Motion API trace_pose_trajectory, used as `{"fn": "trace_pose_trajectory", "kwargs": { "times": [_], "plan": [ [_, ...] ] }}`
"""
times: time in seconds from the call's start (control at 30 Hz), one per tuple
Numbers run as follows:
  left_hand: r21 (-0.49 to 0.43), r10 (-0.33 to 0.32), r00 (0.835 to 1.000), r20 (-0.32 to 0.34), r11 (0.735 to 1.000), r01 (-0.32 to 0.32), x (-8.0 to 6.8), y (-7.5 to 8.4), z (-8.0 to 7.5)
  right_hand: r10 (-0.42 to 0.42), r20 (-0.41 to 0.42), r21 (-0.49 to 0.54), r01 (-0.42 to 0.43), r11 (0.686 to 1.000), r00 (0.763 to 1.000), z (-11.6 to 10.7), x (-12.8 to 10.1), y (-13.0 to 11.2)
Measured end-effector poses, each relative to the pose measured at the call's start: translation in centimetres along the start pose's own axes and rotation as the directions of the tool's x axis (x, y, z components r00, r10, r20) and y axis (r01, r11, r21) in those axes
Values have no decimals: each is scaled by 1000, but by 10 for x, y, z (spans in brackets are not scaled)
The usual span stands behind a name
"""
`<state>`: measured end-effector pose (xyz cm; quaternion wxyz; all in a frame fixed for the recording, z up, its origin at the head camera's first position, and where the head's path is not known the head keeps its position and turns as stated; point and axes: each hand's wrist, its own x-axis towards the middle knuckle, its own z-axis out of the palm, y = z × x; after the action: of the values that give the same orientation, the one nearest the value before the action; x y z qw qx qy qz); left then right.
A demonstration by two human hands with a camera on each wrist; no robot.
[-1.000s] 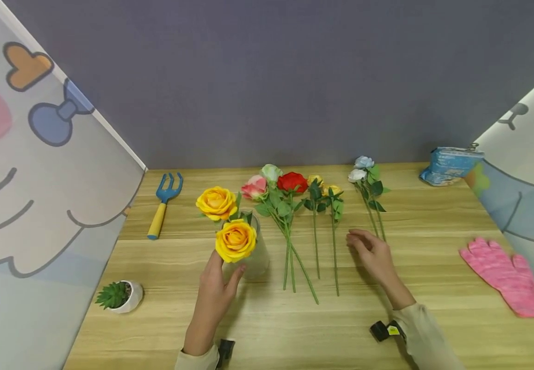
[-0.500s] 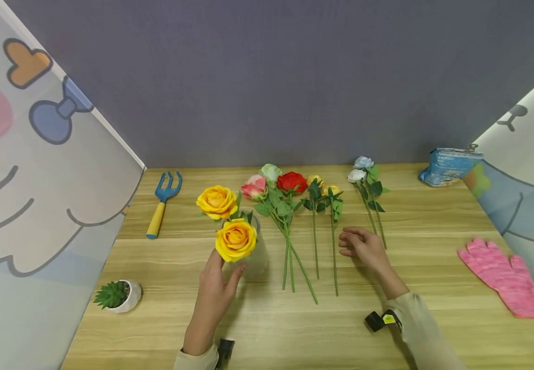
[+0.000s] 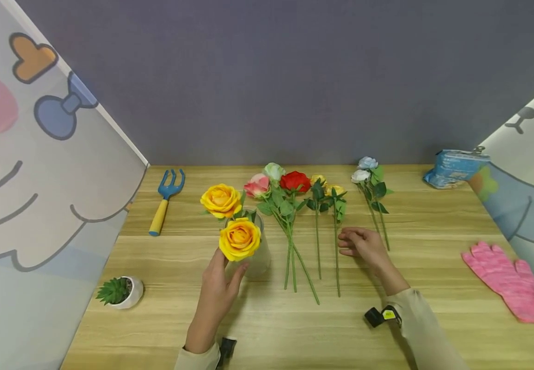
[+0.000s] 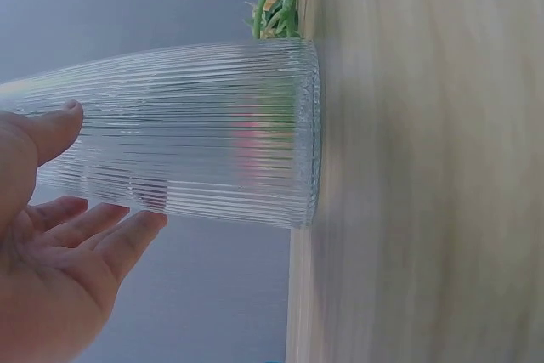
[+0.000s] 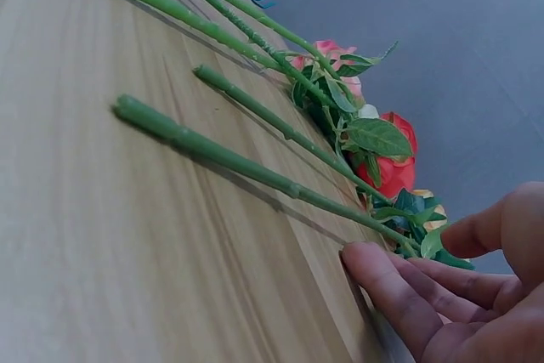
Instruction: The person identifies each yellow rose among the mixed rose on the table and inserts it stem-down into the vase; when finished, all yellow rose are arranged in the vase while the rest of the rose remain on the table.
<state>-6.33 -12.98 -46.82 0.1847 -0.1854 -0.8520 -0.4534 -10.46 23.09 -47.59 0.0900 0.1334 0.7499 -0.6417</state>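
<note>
My left hand (image 3: 221,288) holds a ribbed clear glass vase (image 4: 187,133), thumb on one side and fingers on the other. Two large yellow roses (image 3: 240,239) stand in the vase, their blooms hiding part of it in the head view. My right hand (image 3: 364,246) is low over the table, fingers loosely bent, fingertips just beside the stem of a small yellow rose (image 3: 337,241). In the right wrist view that green stem (image 5: 255,172) lies on the wood, with the thumb and fingers apart and nothing between them.
A red rose (image 3: 296,181), a pink rose (image 3: 256,185) and a pale green one (image 3: 273,171) lie with crossed stems. White and light blue roses (image 3: 361,176) lie farther right. Around them are a hand fork (image 3: 163,205), potted succulent (image 3: 128,293), pink glove (image 3: 509,282) and blue bag (image 3: 454,167).
My right hand has moved a little left, toward the small yellow rose's stem. The left hand stays at the vase. The head view has shifted slightly.
</note>
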Motion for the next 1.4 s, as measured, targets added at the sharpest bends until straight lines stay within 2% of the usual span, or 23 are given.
{"fn": "trace_pose_trajectory", "kwargs": {
  "times": [0.43, 0.77, 0.93, 1.13, 1.4],
  "plan": [
    [-22, -3, 1000, 5, 1000, 4, 0, 2, -1, 41, 36, -72, -38, 997, 999, 6, 2, -7],
    [8, -30, 1000, 5, 1000, 30, -1, 3, -2, 32, 66, -23, -30, 999, 997, 8, 4, -6],
    [13, -20, 1000, 3, 1000, 20, -1, 2, -2, 23, 72, -25, -21, 999, 997, 8, 6, -4],
    [-1, -10, 1000, 1, 1000, 10, -1, 2, -1, 31, 66, -16, -30, 999, 997, 8, 4, -3],
    [-24, -17, 1000, 9, 1000, 17, 0, 1, 0, 24, 48, 57, -27, 998, 999, 7, 1, 2]
  ]
}}
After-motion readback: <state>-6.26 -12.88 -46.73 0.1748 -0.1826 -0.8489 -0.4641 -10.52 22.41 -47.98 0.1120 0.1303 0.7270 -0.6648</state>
